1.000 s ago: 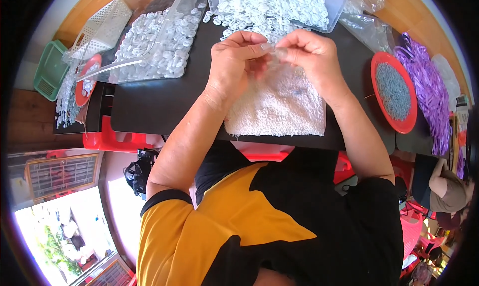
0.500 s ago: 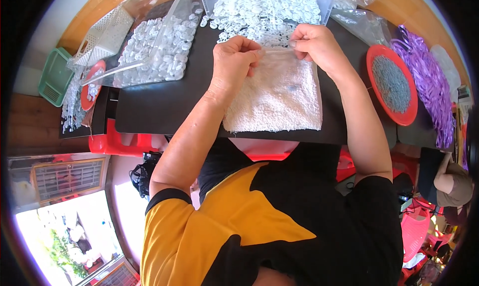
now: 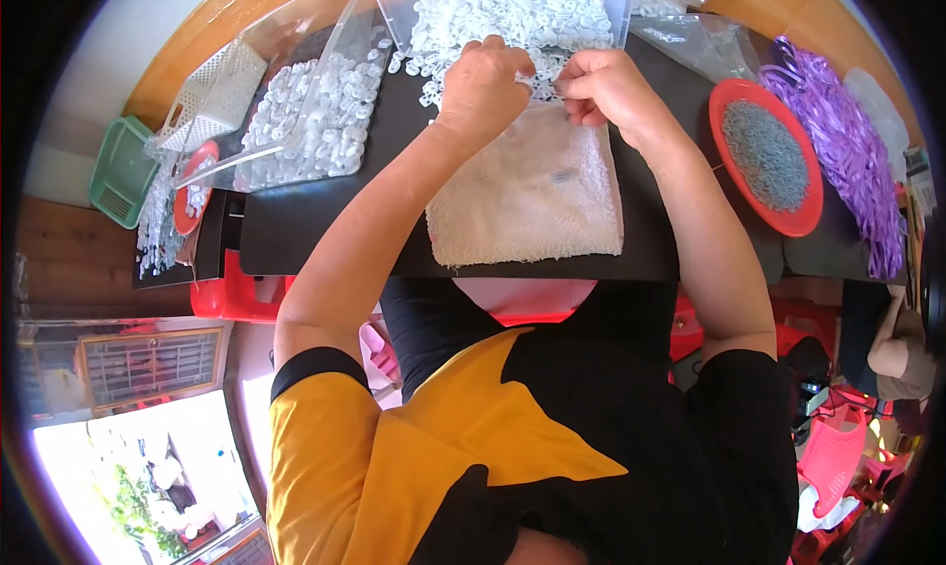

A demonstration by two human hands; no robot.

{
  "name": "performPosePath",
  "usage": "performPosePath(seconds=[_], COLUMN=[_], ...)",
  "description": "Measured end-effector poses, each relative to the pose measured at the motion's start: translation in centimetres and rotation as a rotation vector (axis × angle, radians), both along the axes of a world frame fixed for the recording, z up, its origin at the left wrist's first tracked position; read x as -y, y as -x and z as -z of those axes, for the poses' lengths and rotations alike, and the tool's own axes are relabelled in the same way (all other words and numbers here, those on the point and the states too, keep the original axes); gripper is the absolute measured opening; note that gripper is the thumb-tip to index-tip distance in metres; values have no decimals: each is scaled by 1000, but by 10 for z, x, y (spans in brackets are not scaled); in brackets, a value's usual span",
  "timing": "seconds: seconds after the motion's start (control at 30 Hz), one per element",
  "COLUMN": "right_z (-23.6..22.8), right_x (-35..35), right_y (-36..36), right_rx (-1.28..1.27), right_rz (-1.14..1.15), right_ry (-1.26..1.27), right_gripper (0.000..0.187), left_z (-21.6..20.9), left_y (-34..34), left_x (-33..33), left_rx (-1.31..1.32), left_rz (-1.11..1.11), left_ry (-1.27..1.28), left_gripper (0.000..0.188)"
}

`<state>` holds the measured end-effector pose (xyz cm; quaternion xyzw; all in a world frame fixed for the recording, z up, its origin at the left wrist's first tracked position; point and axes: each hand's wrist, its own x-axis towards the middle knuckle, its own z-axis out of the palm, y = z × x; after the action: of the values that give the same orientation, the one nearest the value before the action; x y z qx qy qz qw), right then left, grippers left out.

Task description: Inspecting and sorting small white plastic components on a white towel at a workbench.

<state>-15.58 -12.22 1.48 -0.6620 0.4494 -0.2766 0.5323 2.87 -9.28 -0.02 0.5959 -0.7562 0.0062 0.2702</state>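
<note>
In front of me a white terry towel (image 3: 527, 196) lies flat on the dark table. My left hand (image 3: 483, 90) is closed over the towel's far left edge, beside loose small white plastic rings. Its fingertips are pressed together near a bit of white; what they hold is too small to make out. My right hand (image 3: 609, 94) pinches thumb against forefinger just above the towel's far right edge, and whatever is between them cannot be made out. Beyond both hands, white plastic rings (image 3: 512, 13) fill a clear bin and spill from its near side.
At left stands a clear tray of larger white pieces (image 3: 310, 122), with a white basket (image 3: 212, 92) and green basket (image 3: 123, 171) past it. A red plate of small grey pieces (image 3: 769, 151) and purple ribbons (image 3: 838, 151) are at right. Another person (image 3: 892, 343) sits at far right.
My left hand has moved away from me toward the white rings, off the towel's edge. My right hand has shifted slightly left and stays pinched. The whole view has swung a little.
</note>
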Motion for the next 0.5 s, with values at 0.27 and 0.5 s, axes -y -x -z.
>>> performPosePath(seconds=[0.27,0.5], right_z=[1,5], right_x=[0,2], right_y=[1,2], right_rx=[46,246], right_rz=[46,179], right_ry=[-74,-134], right_gripper=[10,9], left_z=[15,15], left_y=[9,26], left_x=[10,15], left_rx=[63,117], left_rz=[62,127], left_ry=[108,118], left_gripper=[30,33])
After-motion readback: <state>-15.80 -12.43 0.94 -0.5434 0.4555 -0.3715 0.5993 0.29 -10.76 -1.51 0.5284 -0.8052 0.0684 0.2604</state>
